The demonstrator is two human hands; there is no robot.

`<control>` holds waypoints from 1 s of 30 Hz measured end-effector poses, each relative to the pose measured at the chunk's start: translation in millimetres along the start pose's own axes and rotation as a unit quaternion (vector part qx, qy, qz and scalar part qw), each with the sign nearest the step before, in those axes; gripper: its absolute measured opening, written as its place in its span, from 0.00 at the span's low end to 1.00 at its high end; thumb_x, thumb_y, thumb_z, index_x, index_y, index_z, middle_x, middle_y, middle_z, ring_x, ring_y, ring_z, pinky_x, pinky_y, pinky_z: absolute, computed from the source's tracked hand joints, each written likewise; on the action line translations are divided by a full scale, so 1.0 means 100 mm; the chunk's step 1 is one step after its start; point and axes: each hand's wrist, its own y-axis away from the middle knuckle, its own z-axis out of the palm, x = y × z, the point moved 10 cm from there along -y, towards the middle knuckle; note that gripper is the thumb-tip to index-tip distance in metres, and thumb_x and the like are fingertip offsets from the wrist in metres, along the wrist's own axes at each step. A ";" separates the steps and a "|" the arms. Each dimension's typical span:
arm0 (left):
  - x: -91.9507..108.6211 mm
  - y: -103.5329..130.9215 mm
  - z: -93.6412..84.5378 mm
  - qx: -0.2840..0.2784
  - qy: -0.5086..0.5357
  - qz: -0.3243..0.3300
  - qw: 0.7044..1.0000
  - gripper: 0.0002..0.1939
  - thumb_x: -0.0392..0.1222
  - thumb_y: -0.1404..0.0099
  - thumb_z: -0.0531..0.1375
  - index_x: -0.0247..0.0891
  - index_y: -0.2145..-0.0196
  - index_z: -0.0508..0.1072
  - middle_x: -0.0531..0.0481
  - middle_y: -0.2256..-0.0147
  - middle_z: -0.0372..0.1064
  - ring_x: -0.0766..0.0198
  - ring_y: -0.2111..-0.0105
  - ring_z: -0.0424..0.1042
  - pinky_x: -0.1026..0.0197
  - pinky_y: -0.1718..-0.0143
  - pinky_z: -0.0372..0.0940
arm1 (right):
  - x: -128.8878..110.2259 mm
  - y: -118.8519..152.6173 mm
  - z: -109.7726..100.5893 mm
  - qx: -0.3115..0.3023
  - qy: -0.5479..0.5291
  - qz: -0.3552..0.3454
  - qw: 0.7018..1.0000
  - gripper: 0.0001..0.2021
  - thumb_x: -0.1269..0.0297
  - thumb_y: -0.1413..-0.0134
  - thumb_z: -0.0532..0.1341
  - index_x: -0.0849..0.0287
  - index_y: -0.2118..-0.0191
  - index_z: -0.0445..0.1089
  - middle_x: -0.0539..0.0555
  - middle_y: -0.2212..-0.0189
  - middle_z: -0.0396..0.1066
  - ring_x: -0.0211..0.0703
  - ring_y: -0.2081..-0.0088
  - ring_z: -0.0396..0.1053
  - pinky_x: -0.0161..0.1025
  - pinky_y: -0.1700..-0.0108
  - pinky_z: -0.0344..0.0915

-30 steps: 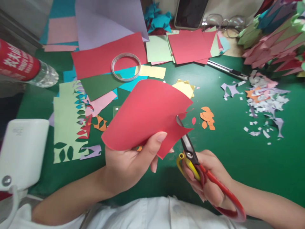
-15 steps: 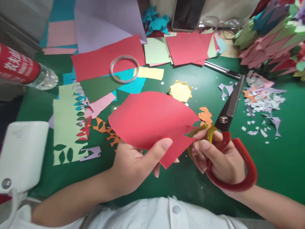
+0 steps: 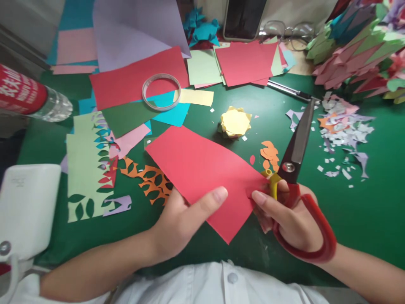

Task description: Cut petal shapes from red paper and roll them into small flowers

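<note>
A sheet of red paper [image 3: 202, 164] is pinched in my left hand [image 3: 186, 219], its thumb lying on top near the lower edge. My right hand [image 3: 284, 211] has the red-and-yellow scissors [image 3: 295, 147] hooked on it, blades closed and pointing up and away. The thumb and fingertips of that hand also grip the right edge of the red paper, where a cut shows. A small red oval piece [image 3: 252, 160] lies on the green table [image 3: 363, 219] just beyond the paper, beside several orange leaf shapes [image 3: 269, 154].
Beyond the paper stand a yellow paper flower [image 3: 236, 121] and a tape roll [image 3: 161, 107]. White and purple scraps [image 3: 344, 126] lie right. Cut green paper [image 3: 85, 169], a white device [image 3: 28, 207] and a bottle [image 3: 28, 93] are left. A phone [image 3: 243, 19] leans behind.
The red paper has turned and flattened, its lower corner now nearer me. My right thumb has come onto its right edge. The small red oval now shows on the table.
</note>
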 end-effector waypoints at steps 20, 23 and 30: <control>0.17 -0.04 -0.36 0.178 0.105 0.079 0.975 0.16 0.42 0.36 0.63 0.45 0.50 0.72 0.51 0.57 0.77 0.56 0.52 0.75 0.58 0.51 0.73 | 0.04 -0.07 -0.07 0.005 -0.045 0.004 0.999 0.13 0.55 0.48 0.66 0.57 0.74 0.65 0.42 0.90 0.57 0.31 0.89 0.55 0.29 0.87 0.54; 0.20 -0.03 -0.34 0.169 0.105 0.089 0.976 0.17 0.37 0.38 0.64 0.44 0.51 0.73 0.51 0.57 0.77 0.59 0.54 0.76 0.62 0.55 0.74 | -0.09 -0.17 -0.25 0.059 0.040 -0.015 0.997 0.12 0.58 0.46 0.65 0.58 0.75 0.65 0.43 0.89 0.59 0.32 0.88 0.58 0.30 0.87 0.55; 0.21 -0.04 -0.33 0.167 0.103 0.084 0.977 0.15 0.35 0.37 0.63 0.43 0.52 0.73 0.51 0.57 0.77 0.60 0.58 0.77 0.59 0.56 0.75 | -0.24 -0.32 -0.35 0.041 0.181 0.004 0.983 0.14 0.57 0.45 0.63 0.58 0.75 0.65 0.44 0.87 0.62 0.31 0.88 0.60 0.29 0.86 0.58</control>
